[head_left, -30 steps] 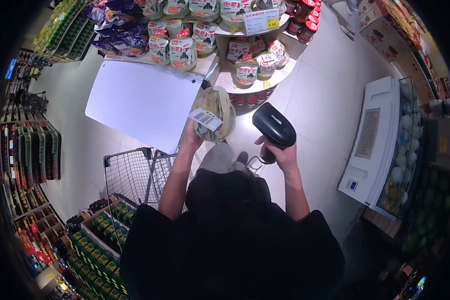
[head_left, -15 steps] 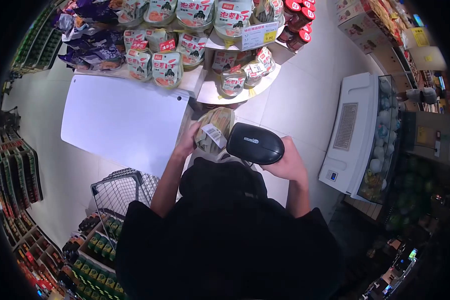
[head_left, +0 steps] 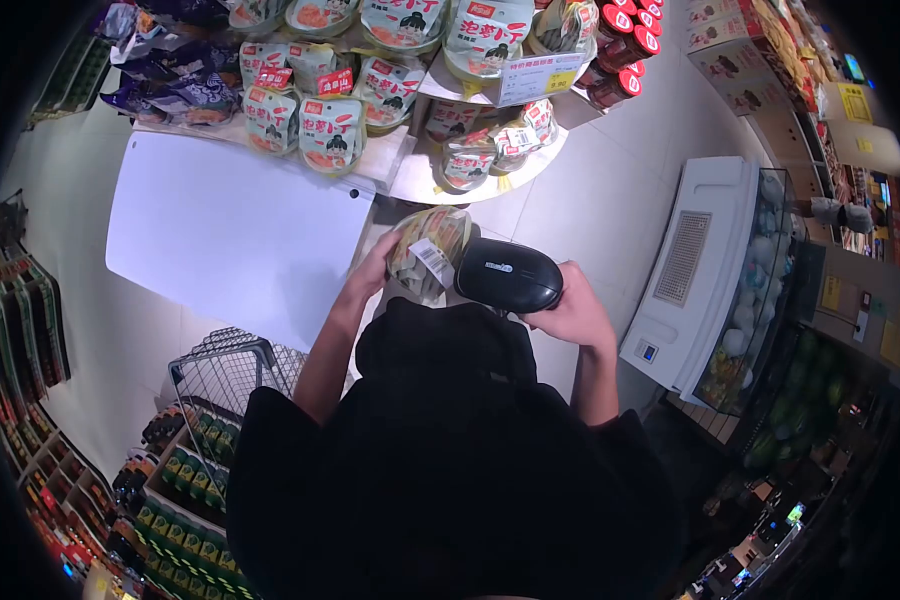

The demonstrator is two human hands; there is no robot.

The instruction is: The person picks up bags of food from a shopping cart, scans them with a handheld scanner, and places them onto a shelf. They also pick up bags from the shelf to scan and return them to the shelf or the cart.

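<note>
My left hand (head_left: 370, 275) holds a round yellowish food packet (head_left: 425, 250) with a white barcode label on its face. My right hand (head_left: 573, 312) grips a black handheld barcode scanner (head_left: 507, 273). The scanner's head points left and sits right against the packet's label. Both hands are close to my chest, above my black top.
A tiered round display (head_left: 470, 175) of snack packets and red-lidded jars (head_left: 625, 45) stands ahead. A white board (head_left: 230, 235) lies at its left. A wire shopping cart (head_left: 220, 385) is at my lower left, a white chest freezer (head_left: 710, 260) at my right, shelves of goods (head_left: 30, 310) far left.
The scanner swung from upright and apart to lying level against the packet's label. Both hands drew in toward my chest.
</note>
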